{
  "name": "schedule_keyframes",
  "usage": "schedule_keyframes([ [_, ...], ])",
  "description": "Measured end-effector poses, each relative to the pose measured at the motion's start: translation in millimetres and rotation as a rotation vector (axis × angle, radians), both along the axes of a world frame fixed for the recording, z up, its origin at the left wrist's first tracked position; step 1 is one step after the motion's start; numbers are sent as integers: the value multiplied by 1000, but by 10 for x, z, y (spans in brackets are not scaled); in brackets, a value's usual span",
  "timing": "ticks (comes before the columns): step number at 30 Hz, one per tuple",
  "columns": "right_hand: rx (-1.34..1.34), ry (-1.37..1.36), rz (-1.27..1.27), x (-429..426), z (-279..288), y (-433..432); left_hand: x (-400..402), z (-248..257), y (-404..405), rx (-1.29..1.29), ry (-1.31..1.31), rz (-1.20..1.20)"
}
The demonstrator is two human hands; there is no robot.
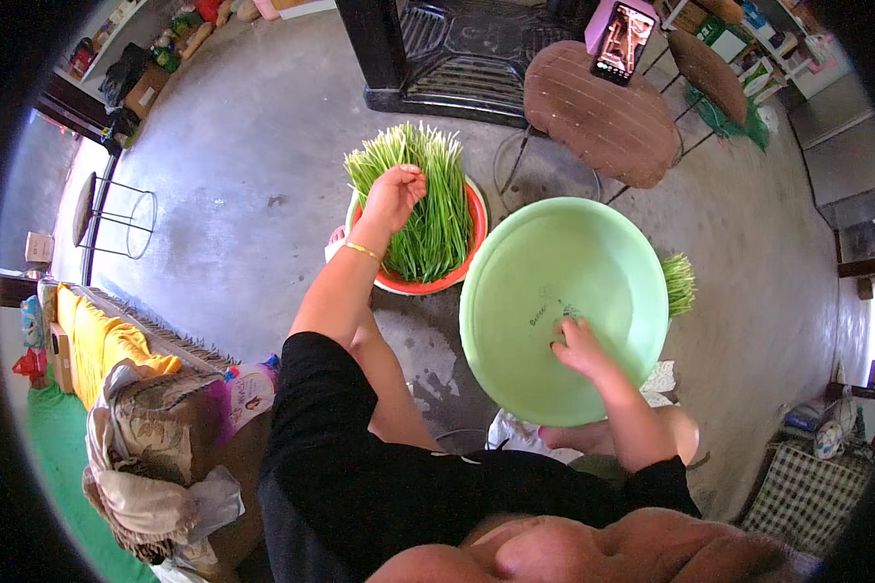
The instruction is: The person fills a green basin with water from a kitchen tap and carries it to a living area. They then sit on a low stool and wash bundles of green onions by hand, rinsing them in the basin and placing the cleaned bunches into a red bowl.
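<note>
Long green leaves, probably Chinese chives point(437, 211), with pale ends towards the top of the view, fill a red plastic basin point(479, 218) set within a white rim. Over their left side is my left hand point(401, 191), its fingers curled; whether it grips any leaves cannot be told. My right hand point(580, 348) is inside a large light green plastic basin point(510, 248), fingers bent near small dark marks at its bottom. Whether a small piece is between those fingers is unclear. More green leaves point(678, 284) show beyond the basin's right rim.
A brown cushioned stool point(598, 116) carrying a lit phone point(623, 44) stands beyond the green basin. Left of it is a black stove base point(467, 65). A cloth-covered seat point(153, 423) is close on the left, and a wire-legged stool point(120, 215) stands farther off.
</note>
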State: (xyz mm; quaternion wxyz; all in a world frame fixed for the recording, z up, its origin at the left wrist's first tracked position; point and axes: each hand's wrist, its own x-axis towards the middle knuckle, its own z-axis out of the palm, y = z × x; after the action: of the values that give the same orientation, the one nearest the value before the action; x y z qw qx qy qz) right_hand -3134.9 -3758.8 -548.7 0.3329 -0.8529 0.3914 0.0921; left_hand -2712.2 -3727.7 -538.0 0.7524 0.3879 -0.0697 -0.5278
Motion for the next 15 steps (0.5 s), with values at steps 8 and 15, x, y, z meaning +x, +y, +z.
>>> schedule_keyframes([
  [8,-11,0,12,-39,121,84,-814,840,623,-84,271,-123],
  [15,-2,-32,49,9,666,201,-1504,1387,1090,-192,344,-220],
])
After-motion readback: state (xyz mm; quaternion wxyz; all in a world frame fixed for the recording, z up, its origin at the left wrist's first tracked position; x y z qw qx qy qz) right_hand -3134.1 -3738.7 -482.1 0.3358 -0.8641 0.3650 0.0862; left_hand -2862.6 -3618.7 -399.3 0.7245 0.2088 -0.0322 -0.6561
